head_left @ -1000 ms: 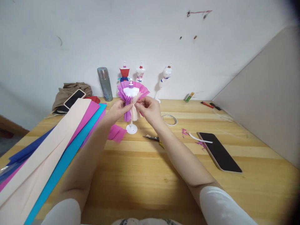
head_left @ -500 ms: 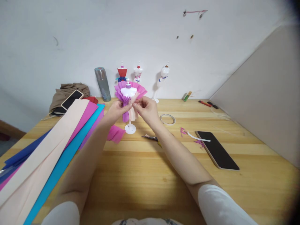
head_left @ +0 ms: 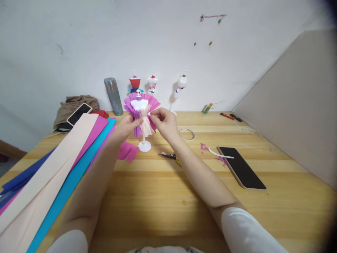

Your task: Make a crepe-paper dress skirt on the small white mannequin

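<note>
A small white dress form [head_left: 139, 104] stands upright on its round base, dressed in purple and magenta crepe paper with a pleated ruffle behind its shoulders. A strip of pale peach crepe paper [head_left: 146, 127] hangs gathered down its front. My left hand [head_left: 128, 127] is closed around the form's left side, thumb pressing on the paper at the waist. At the form's right side, my right hand [head_left: 165, 123] pinches with thumb and forefinger; what lies between the fingertips is too small to make out. Scissors [head_left: 170, 156] lie partly under my right forearm.
Long crepe paper strips [head_left: 65, 158] cover the table's left. Behind are a steel flask [head_left: 113, 96], several more dress forms [head_left: 134, 83] and a glue stick [head_left: 207, 108]. A tape roll [head_left: 194, 136], paper scraps [head_left: 222, 160] and a phone [head_left: 242, 168] lie at right.
My right fingers have drawn away from the front of the peach paper to the form's right side. More of the peach strip now shows. My left hand keeps its hold.
</note>
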`<action>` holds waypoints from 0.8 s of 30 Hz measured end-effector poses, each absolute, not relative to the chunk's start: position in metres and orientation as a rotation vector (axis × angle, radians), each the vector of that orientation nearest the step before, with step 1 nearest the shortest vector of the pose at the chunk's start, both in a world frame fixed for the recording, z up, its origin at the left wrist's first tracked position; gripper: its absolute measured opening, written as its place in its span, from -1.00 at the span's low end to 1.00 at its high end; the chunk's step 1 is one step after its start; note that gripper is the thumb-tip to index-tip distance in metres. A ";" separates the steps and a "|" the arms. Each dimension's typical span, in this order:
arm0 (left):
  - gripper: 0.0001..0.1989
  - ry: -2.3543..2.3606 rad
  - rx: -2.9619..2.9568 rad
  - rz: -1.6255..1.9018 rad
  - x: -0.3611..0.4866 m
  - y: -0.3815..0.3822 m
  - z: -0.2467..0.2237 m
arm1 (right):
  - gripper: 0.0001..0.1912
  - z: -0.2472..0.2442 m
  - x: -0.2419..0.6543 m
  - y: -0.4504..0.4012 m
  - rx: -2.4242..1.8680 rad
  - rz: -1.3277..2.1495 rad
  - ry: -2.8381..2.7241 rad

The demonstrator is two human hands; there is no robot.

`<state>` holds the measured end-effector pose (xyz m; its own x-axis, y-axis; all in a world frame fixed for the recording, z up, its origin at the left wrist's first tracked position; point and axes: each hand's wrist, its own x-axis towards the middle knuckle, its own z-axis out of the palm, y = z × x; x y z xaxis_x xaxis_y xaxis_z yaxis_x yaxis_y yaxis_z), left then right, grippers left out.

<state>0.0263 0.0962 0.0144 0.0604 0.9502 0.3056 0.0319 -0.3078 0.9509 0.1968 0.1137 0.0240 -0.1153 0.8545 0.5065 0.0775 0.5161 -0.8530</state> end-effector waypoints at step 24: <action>-0.61 1.166 1.648 1.331 0.030 0.092 0.021 | -0.95 0.026 0.194 0.107 -0.833 0.629 -1.617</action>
<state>0.0304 0.0921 0.0205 0.0631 0.9393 0.3373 0.2102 -0.3429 0.9155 0.1937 0.1073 0.0264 -0.0948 0.7961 0.5976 0.1828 0.6041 -0.7757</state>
